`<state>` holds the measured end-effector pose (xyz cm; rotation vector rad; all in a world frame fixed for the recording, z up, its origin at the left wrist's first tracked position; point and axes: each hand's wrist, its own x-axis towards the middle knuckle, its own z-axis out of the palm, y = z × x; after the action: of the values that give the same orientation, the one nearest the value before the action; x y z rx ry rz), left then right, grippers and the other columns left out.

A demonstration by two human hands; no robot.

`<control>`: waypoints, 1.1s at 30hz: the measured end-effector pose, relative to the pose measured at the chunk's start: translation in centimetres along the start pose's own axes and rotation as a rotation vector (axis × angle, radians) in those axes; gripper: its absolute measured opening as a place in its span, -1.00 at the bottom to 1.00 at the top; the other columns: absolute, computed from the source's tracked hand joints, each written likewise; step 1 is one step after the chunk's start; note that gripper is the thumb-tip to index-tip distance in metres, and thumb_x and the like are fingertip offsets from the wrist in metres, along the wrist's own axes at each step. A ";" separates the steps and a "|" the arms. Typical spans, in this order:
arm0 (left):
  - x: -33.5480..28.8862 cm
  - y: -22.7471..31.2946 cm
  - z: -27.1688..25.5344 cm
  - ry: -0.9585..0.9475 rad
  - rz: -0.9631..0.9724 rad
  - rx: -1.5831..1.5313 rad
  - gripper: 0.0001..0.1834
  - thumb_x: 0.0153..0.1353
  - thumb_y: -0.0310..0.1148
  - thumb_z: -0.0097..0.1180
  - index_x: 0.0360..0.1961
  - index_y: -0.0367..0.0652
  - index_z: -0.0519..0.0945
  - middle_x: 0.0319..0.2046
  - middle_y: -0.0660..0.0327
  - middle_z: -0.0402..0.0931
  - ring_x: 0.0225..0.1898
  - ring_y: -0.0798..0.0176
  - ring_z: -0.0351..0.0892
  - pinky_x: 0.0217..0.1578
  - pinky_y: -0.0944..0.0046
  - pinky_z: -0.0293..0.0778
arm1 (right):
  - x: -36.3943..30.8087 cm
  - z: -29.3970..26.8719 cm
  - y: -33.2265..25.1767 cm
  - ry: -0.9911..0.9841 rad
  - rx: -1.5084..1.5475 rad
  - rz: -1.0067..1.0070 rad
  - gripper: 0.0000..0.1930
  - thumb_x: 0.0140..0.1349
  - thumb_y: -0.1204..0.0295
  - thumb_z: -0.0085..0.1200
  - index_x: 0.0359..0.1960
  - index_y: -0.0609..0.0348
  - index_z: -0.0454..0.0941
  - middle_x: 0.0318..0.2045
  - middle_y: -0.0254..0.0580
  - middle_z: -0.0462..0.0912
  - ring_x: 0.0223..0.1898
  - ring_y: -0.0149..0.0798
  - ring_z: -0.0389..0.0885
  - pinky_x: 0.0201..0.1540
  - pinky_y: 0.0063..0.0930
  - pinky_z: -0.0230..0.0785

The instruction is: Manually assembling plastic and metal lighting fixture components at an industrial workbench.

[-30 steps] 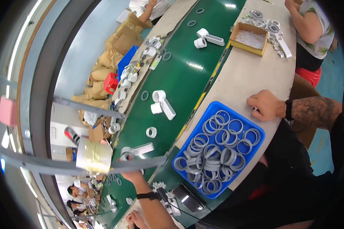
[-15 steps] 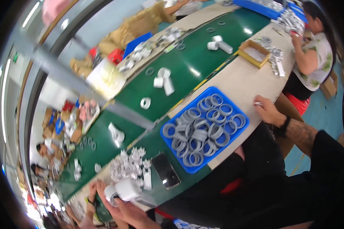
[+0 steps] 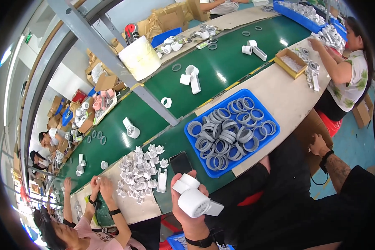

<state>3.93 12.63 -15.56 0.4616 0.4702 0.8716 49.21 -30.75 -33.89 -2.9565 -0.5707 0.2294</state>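
Observation:
My left hand (image 3: pixel 184 210) is wrapped round a white plastic handheld fan body (image 3: pixel 193 202) above my lap. This body has a round slotted end, a ring-shaped second barrel and a flat handle pointing right. At the far right, low beside the table, my right hand (image 3: pixel 318 146) hangs at a cardboard box (image 3: pixel 316 125); its fingers look apart, with nothing visible in them. Between the hands, a blue tray (image 3: pixel 275 109) full of grey rings (image 3: pixel 227 135) lies on the table. A dark phone (image 3: pixel 180 162) lies just beyond my left hand.
Small white plastic parts (image 3: pixel 139 173) are heaped left of the phone. A green conveyor belt (image 3: pixel 221 77) carries white fan bodies and grey rings. A grey metal post (image 3: pixel 154 100) stands at its near edge. Co-workers sit at lower left (image 3: pixel 96 233) and right (image 3: pixel 350 79).
My left hand has moved right with the fan body, away from the co-worker at left. My right hand has dropped from beside the tray to the cardboard box. The view has shifted.

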 end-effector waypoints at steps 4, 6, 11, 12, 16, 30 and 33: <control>-0.9 -1.2 0.5 -0.099 0.084 -0.009 -0.41 0.73 0.15 -0.10 0.50 0.01 0.50 0.48 -0.24 0.48 -0.36 -0.09 0.70 -0.46 0.08 0.53 | 0.1 -8.0 -16.7 -0.318 0.465 -0.411 -0.75 0.39 0.41 0.30 0.02 0.25 0.73 -0.22 0.00 0.81 -0.17 0.00 0.89 -0.06 -0.17 0.74; 0.4 -2.5 1.7 -0.180 0.031 0.111 -0.38 0.64 0.14 0.02 0.51 0.01 0.48 0.53 -0.25 0.42 -0.39 -0.11 0.70 -0.49 0.07 0.55 | -3.3 -14.3 -23.8 -0.334 0.635 -0.718 -0.78 0.50 0.35 0.29 0.04 0.20 0.73 -0.32 -0.09 0.80 -0.31 -0.09 0.86 -0.19 -0.22 0.72; -0.5 -3.5 7.4 -0.116 0.005 0.262 0.06 0.24 -0.01 0.48 0.65 0.04 0.15 0.60 -0.31 0.24 0.06 -0.27 0.77 -0.25 -0.07 0.85 | -6.3 -16.8 -35.1 -0.741 0.962 -1.037 -0.56 0.64 0.14 0.23 0.32 0.19 0.61 -0.03 -0.06 0.77 -0.07 -0.14 0.83 -0.02 -0.22 0.68; -1.1 -3.8 8.8 -0.123 0.003 0.265 0.06 0.24 -0.01 0.48 0.65 0.04 0.15 0.60 -0.31 0.24 0.06 -0.27 0.77 -0.25 -0.07 0.85 | -6.9 -17.5 -36.5 -0.844 1.018 -1.031 -0.51 0.64 0.10 0.22 0.37 0.19 0.57 0.03 -0.04 0.74 -0.05 -0.13 0.80 0.01 -0.21 0.66; -1.5 -3.9 10.5 -0.036 0.089 0.473 0.36 0.04 0.01 0.55 0.75 0.25 -0.09 0.62 -0.37 0.18 0.39 -0.35 0.57 0.32 -0.30 0.63 | -7.7 -17.5 -39.1 -0.846 1.045 -1.199 -0.48 0.64 0.06 0.21 0.39 0.18 0.55 0.03 -0.03 0.71 -0.11 -0.09 0.76 -0.01 -0.16 0.64; -0.8 -3.7 9.8 -0.294 -0.053 0.866 0.09 0.09 -0.21 0.76 0.53 -0.42 0.39 0.31 0.03 0.61 0.30 0.13 0.67 0.35 0.07 0.55 | -2.3 -22.2 -38.1 -0.852 0.934 -1.414 -0.40 0.50 0.33 0.39 0.50 0.20 0.52 0.28 -0.03 0.61 0.17 -0.07 0.64 0.24 -0.20 0.54; 0.1 -3.9 9.1 -0.381 0.042 1.025 0.09 0.09 -0.24 0.76 0.54 -0.40 0.38 0.29 0.06 0.61 0.27 0.15 0.68 0.33 0.09 0.57 | -1.9 -23.1 -37.9 -0.796 0.944 -1.468 -0.39 0.47 0.28 0.43 0.48 0.19 0.55 0.23 -0.05 0.63 0.10 -0.08 0.65 0.17 -0.20 0.56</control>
<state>11.55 8.81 -10.48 1.5491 0.5299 0.5040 37.80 1.35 -5.44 -0.9876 -1.7879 1.0396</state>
